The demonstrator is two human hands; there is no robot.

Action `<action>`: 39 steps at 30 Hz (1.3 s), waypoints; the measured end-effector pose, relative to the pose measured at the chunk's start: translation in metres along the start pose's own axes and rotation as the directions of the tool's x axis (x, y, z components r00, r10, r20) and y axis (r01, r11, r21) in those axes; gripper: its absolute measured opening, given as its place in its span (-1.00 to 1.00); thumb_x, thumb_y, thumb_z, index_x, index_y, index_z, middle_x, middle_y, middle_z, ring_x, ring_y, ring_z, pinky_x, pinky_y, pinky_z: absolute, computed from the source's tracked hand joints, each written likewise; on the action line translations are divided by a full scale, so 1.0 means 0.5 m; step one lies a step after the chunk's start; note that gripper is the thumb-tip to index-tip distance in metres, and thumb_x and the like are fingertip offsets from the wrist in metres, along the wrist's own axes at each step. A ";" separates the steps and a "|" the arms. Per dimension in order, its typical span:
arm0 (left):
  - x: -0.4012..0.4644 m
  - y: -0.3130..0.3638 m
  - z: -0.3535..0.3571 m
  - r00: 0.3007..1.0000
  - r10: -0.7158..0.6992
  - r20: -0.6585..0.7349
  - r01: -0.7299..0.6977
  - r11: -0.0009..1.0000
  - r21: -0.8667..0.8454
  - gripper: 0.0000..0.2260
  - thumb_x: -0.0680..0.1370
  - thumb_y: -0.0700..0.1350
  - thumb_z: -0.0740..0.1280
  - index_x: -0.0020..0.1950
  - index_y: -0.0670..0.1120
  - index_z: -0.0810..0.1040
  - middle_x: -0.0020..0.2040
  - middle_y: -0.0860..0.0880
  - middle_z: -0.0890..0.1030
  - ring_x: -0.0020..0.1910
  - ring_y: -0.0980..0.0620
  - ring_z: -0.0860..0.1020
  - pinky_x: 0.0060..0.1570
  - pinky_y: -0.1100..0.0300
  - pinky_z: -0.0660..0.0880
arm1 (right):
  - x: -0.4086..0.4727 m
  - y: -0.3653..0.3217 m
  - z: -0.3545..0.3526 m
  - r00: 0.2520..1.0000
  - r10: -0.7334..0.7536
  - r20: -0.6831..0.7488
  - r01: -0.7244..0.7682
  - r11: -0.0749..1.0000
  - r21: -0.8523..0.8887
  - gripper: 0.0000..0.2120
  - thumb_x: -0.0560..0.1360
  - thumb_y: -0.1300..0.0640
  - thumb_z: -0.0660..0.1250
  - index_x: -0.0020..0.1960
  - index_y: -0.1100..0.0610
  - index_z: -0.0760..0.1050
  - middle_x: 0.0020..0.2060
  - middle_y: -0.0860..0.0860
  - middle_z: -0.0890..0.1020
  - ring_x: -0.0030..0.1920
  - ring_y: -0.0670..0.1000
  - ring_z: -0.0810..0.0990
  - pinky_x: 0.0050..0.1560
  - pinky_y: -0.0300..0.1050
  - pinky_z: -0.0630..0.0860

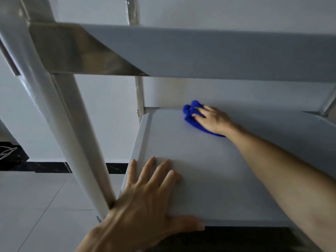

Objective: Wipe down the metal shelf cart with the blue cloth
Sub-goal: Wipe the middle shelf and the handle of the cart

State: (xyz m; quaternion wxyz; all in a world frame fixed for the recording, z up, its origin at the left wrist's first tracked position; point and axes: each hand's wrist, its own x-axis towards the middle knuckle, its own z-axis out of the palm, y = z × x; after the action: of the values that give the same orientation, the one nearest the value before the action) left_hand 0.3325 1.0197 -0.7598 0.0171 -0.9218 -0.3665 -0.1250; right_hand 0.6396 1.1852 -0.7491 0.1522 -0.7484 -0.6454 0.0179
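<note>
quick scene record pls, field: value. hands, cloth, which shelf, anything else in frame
right hand: pressed on the blue cloth, arm stretched to the back of the shelf
left hand: flat, fingers spread, on the shelf's front left corner, holding nothing
shelf being wiped: lower shelf, bare apart from hands and cloth
upper shelf: directly above
cart post: front left, beside the left hand
floor: pale tiles

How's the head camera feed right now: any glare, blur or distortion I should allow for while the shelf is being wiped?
Head view: dim, flat light. A bright reflection shows on the upper shelf edge. Wide-angle distortion bows the near post. The right hand on the blue cloth looks slightly soft; the left hand is sharper.
</note>
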 end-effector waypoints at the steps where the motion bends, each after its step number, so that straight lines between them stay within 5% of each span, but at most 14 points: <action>1: 0.000 0.001 0.000 1.000 0.005 -0.008 -0.005 1.000 0.006 -0.21 0.33 0.62 0.02 0.21 0.07 0.53 0.37 -0.01 0.50 0.38 -0.20 0.43 0.23 -0.47 0.30 | -0.014 0.058 -0.016 0.997 0.078 -0.013 -0.078 0.997 -0.010 -0.52 0.62 -0.24 0.06 0.50 -0.15 0.30 0.53 -0.07 0.31 0.51 0.09 0.29 0.46 0.09 0.25; 5: 0.000 0.007 0.002 1.000 0.006 -0.026 -0.006 1.000 0.021 -0.24 0.36 0.60 0.03 0.18 0.05 0.56 0.36 -0.02 0.52 0.36 -0.21 0.46 0.23 -0.45 0.33 | -0.096 0.260 -0.082 0.919 0.387 -0.074 -0.390 0.920 -0.042 -0.48 0.60 -0.28 -0.01 0.48 -0.12 0.28 0.50 0.00 0.33 0.49 0.17 0.30 0.46 0.20 0.24; 9: 0.000 0.008 0.000 1.000 0.002 -0.001 -0.002 1.000 0.019 -0.25 0.36 0.59 0.05 0.18 0.04 0.56 0.35 -0.04 0.52 0.36 -0.21 0.46 0.24 -0.44 0.32 | -0.131 0.278 -0.093 0.846 0.524 -0.098 -0.532 0.841 -0.098 -0.52 0.55 -0.28 -0.07 0.39 -0.18 0.30 0.49 -0.01 0.32 0.45 0.23 0.29 0.42 0.22 0.19; 14: 0.003 0.004 -0.005 0.995 -0.027 0.092 0.029 0.999 -0.017 -0.16 0.35 0.62 -0.10 0.35 0.10 0.44 0.50 0.01 0.34 0.50 -0.15 0.24 0.41 -0.38 0.09 | -0.130 0.116 -0.050 0.953 0.301 -0.026 -0.303 0.950 -0.082 -0.53 0.51 -0.33 -0.05 0.38 -0.30 0.26 0.49 -0.07 0.30 0.47 0.20 0.26 0.45 0.23 0.14; 20: -0.002 0.003 -0.003 0.996 -0.014 -0.090 0.001 0.991 -0.137 -0.49 0.63 0.26 -0.16 0.17 0.08 0.51 0.24 0.01 0.58 0.29 -0.07 0.49 0.29 -0.12 0.32 | -0.236 -0.074 -0.008 0.994 -0.111 -0.017 0.110 0.992 -0.058 -0.52 0.56 -0.29 0.06 0.47 -0.30 0.27 0.48 -0.15 0.32 0.47 0.07 0.26 0.47 0.16 0.18; 25: -0.002 0.006 0.004 0.970 0.008 -0.245 -0.046 0.988 -0.149 -0.56 0.67 0.16 -0.11 0.14 0.01 0.50 0.05 -0.02 0.66 0.07 -0.04 0.61 0.14 0.05 0.39 | -0.372 -0.025 -0.062 0.956 -0.283 0.083 0.285 0.959 -0.013 -0.42 0.55 -0.33 -0.08 0.52 -0.24 0.24 0.53 -0.09 0.28 0.51 -0.02 0.20 0.51 0.01 0.15; 30: -0.002 0.013 0.005 0.979 -0.027 -0.203 -0.008 0.985 -0.170 -0.74 0.63 0.11 0.00 0.05 0.08 0.44 0.02 0.08 0.61 0.06 0.02 0.57 0.17 0.05 0.44 | -0.385 0.187 -0.132 1.000 0.009 -0.015 -0.010 0.999 -0.038 -0.58 0.66 -0.03 0.17 0.51 -0.08 0.33 0.51 0.03 0.35 0.49 0.10 0.32 0.45 0.00 0.26; 34: 0.002 0.011 0.002 0.982 -0.054 -0.182 0.027 0.989 -0.144 -0.79 0.62 0.07 0.05 0.04 0.07 0.45 0.03 0.11 0.58 0.07 0.03 0.53 0.17 0.07 0.45 | -0.313 0.272 -0.148 0.917 0.399 -0.002 -0.398 0.912 -0.097 -0.53 0.62 -0.24 0.02 0.52 -0.25 0.22 0.55 -0.07 0.25 0.52 0.12 0.23 0.48 0.15 0.19; 39: 0.001 0.008 -0.002 0.979 -0.068 -0.190 0.040 0.988 -0.148 -0.78 0.59 0.01 0.07 0.05 0.03 0.48 0.04 0.07 0.60 0.08 0.00 0.54 0.16 0.05 0.45 | -0.214 0.121 -0.068 0.954 0.299 -0.008 -0.298 0.947 -0.120 -0.46 0.54 -0.35 -0.02 0.50 -0.31 0.16 0.55 -0.09 0.22 0.52 0.17 0.21 0.48 0.20 0.11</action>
State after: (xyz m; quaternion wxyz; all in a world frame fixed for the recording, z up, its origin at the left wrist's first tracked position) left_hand 0.3355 1.0170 -0.7582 -0.0172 -0.8937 -0.3781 -0.2409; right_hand 0.6877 1.0670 -0.7499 0.0991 -0.8451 -0.5253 0.0056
